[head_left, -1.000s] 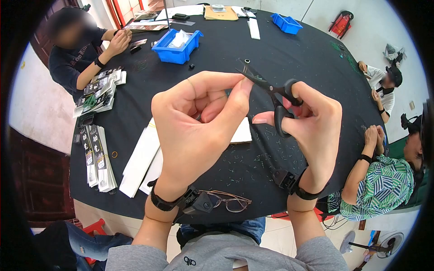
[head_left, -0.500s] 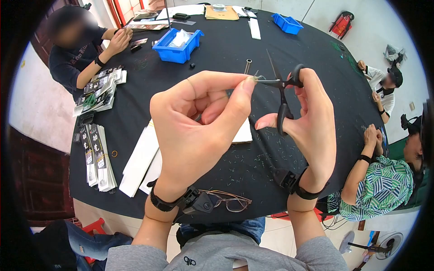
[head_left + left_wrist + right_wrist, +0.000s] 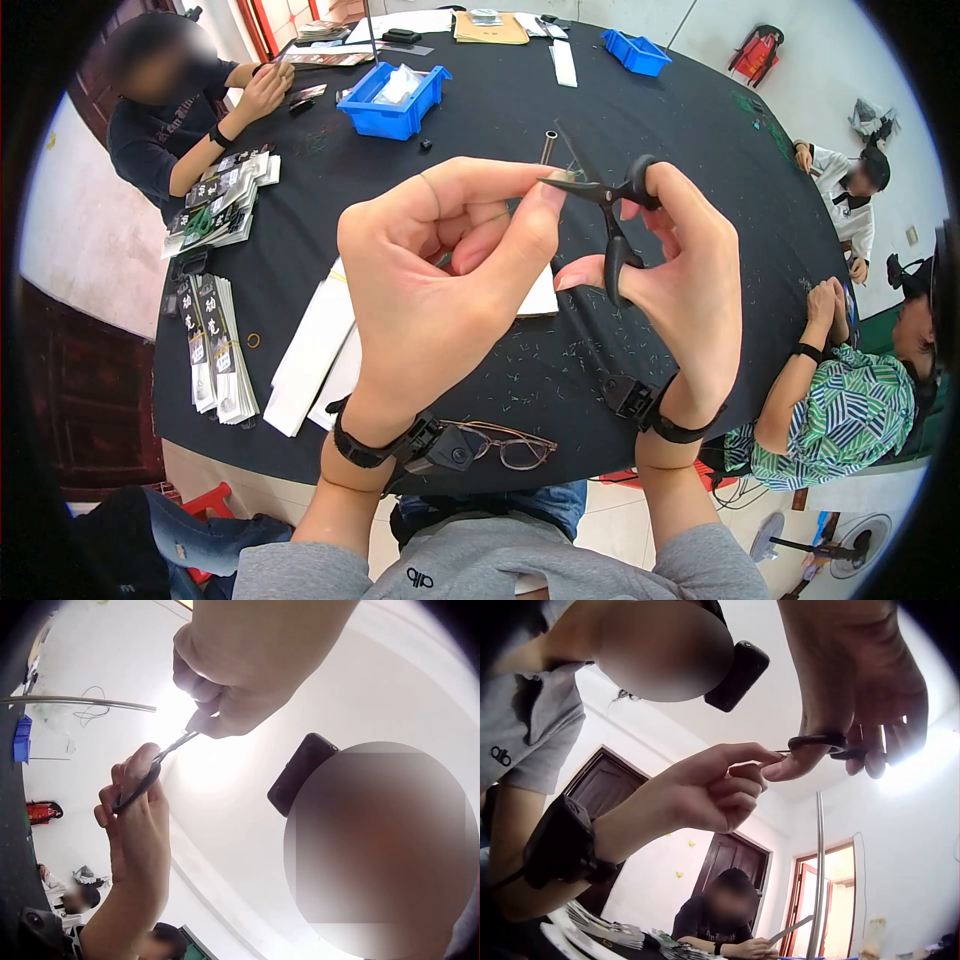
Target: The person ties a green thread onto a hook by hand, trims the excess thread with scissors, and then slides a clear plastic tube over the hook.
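My left hand (image 3: 440, 250) pinches a tiny item between thumb and forefinger. Thin pale-green strands (image 3: 573, 171) stick out from those fingertips; the rest of the item is hidden by them. A pair of black scissors (image 3: 606, 197) sits in my right hand (image 3: 700, 265), with fingers and thumb at the handle loops. Its blades are parted, right at the left fingertips and around the strands. The left wrist view also has the scissors (image 3: 142, 791) meeting the left fingertips. Just behind the fingertips rises the top of a thin metal tube (image 3: 549, 147).
White card strips (image 3: 310, 350) lie under my left forearm, with eyeglasses (image 3: 520, 452) by the near edge. Bundled printed packets (image 3: 215, 350) are on the left. A blue bin (image 3: 395, 110) stands farther back. Green clippings dot the black tablecloth (image 3: 520, 370). Other people sit around the table.
The scissor blades went from nearly closed to wide apart, and have now come partly together at the left fingertips. My left hand has hardly moved.
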### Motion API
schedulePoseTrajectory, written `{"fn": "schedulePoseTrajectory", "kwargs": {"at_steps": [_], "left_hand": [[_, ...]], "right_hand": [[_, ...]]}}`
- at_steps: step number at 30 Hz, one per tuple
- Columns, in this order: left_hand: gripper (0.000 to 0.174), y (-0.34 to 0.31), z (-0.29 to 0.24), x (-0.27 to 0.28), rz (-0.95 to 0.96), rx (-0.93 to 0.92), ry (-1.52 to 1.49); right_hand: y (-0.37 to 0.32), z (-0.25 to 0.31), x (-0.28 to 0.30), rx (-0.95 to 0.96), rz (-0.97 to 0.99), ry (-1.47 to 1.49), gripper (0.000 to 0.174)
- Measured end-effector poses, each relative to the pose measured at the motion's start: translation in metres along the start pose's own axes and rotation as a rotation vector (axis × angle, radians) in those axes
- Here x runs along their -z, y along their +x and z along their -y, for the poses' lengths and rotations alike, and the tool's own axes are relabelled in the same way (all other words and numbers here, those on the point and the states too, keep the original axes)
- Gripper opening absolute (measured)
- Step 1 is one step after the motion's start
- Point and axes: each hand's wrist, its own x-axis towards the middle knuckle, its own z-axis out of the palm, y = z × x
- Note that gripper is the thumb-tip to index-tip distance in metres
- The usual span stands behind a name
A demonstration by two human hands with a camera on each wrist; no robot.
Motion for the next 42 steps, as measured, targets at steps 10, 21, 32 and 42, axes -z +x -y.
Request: {"fn": "schedulePoseTrajectory", "kwargs": {"at_steps": [10,21,32,42], "left_hand": [[0.007,0.000,0.000,-0.001,-0.027,-0.002,-0.006],[0.010,0.000,0.000,-0.001,-0.021,-0.016,-0.005],[0.012,0.003,0.000,0.002,-0.038,0.022,-0.008],[0.014,0.005,0.003,0.006,-0.047,0.002,-0.013]], "right_hand": [[0.000,0.003,0.003,-0.039,0.006,-0.001,0.054],[-0.001,0.010,-0.001,-0.054,-0.090,-0.107,0.055],[-0.002,-0.005,0.004,0.007,-0.087,-0.068,0.074],[0.000,-0.003,0.003,0.025,-0.066,-0.087,0.073]]}}
